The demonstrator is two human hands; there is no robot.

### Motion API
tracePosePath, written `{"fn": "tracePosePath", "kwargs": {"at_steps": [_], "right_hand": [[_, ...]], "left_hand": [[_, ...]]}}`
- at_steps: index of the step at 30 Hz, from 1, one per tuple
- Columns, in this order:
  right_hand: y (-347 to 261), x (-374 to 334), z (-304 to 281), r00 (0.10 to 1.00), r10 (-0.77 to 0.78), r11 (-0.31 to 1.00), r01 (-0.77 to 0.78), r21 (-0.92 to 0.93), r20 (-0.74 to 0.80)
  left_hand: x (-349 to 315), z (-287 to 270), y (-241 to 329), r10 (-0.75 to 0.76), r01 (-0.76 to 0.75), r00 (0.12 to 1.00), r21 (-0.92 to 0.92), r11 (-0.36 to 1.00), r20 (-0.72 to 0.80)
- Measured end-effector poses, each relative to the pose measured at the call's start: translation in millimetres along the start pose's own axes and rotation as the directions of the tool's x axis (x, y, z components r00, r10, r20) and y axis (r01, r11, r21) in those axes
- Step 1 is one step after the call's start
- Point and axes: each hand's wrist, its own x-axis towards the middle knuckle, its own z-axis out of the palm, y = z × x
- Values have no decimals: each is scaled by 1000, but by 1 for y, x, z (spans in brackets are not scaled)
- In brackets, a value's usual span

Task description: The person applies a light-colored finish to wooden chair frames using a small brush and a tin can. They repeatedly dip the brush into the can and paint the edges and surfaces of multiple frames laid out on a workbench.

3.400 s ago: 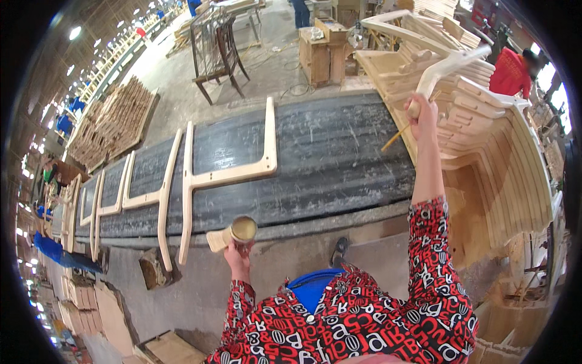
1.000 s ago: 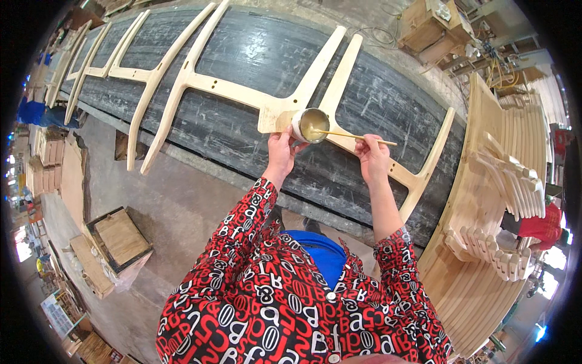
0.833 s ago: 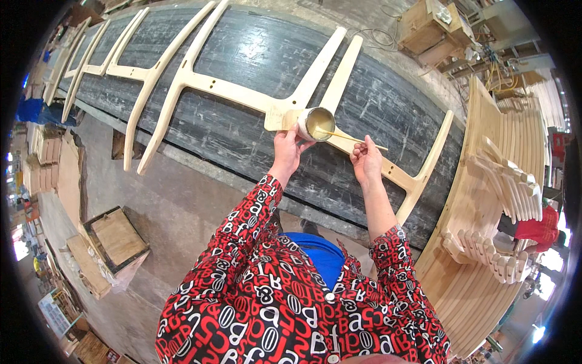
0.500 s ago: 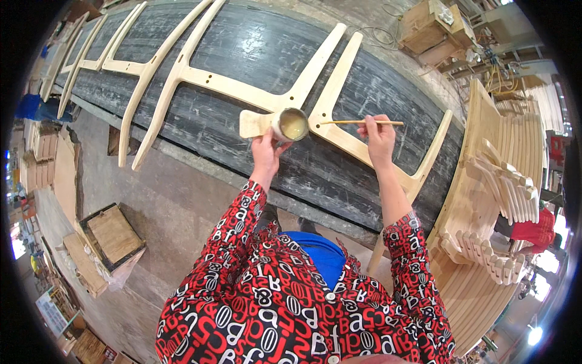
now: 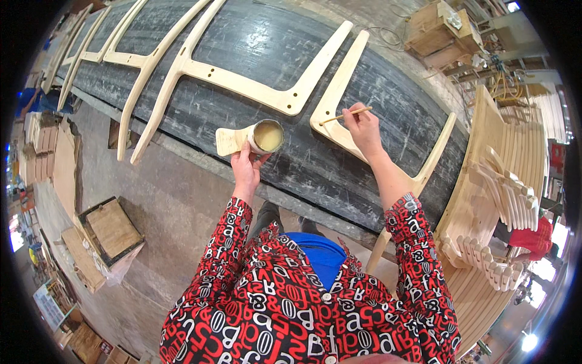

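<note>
My left hand (image 5: 245, 173) grips a round cup (image 5: 253, 141) of cream-coloured liquid, which has a flat wooden paddle-shaped handle (image 5: 230, 142) on its left. The cup is held above the near side of the dark table. In my right hand (image 5: 365, 133), a thin wooden stick (image 5: 334, 117) is pinched between the fingers. Its tip points down at a hole near the corner of a pale wooden chair side frame (image 5: 347, 70); whether it enters the hole I cannot tell. Just left of that lies another wooden frame (image 5: 242, 87) with dark holes near its corner.
Several more wooden frames (image 5: 130, 59) lie along the long black-topped table (image 5: 260, 39) to the far left. Stacked curved wooden parts (image 5: 479, 297) stand close on the right. A wooden box (image 5: 112, 230) sits on the floor at left. Someone in red (image 5: 531, 239) is at the right edge.
My left hand has moved the cup left and slightly down, away from the frame's corner. My right hand has shifted left, and the stick now tilts more steeply with its tip by the corner.
</note>
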Motion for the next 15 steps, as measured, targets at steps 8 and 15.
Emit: {"fn": "tracePosePath", "kwargs": {"at_steps": [8,15], "right_hand": [[-2,12,-10,999,-12,1000,13,26,-47],[-2,19,-6,999,-6,999,5,-39,-34]], "left_hand": [[3,1,-1,-14,14,1000,6,1000,15],[2,2,-3,-16,15,1000,31,999,27]]}}
